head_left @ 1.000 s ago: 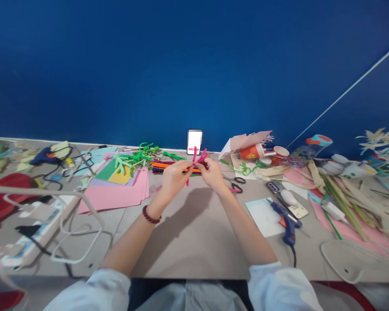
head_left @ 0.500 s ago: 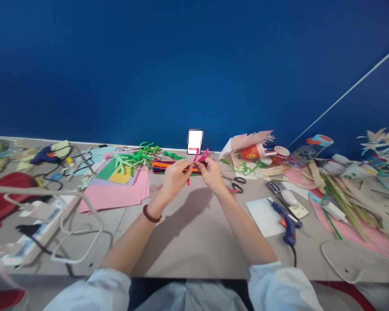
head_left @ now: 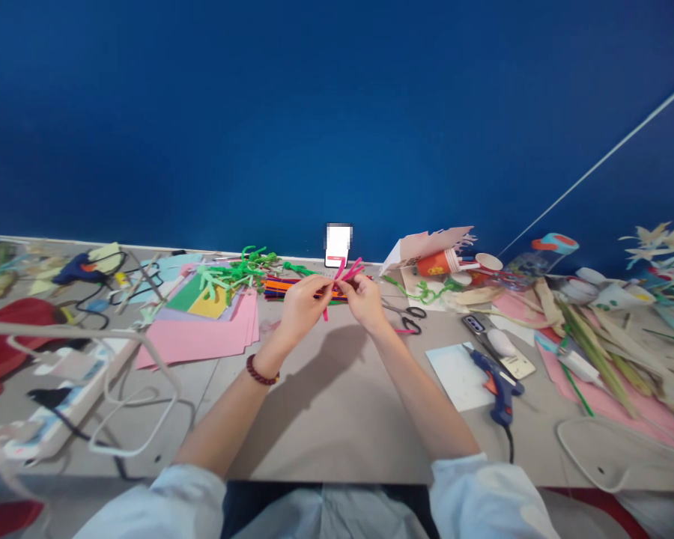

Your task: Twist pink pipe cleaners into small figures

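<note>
Both of my hands are raised over the middle of the grey table [head_left: 326, 404], pinching a bunch of pink pipe cleaners [head_left: 345, 273] between them. My left hand [head_left: 302, 307], with a dark red bead bracelet at the wrist, grips the bunch from the left. From the right, my right hand [head_left: 362, 299] pinches it with closed fingers. The pink ends fan out above my fingertips, and one strand hangs down between my hands.
Coloured pipe cleaners [head_left: 284, 287] and green ones [head_left: 241, 269] lie behind my hands, beside pink paper sheets [head_left: 202, 333]. Scissors [head_left: 407, 318], a blue glue gun [head_left: 497, 382], an orange cup [head_left: 435, 263] and dried leaves [head_left: 595, 337] lie right. A power strip [head_left: 61, 408] lies left. A phone [head_left: 338, 245] leans on the blue wall.
My hands have shifted only slightly; my right fingers have edged a little to the left along the pink pipe cleaners. Nothing else on the table has moved.
</note>
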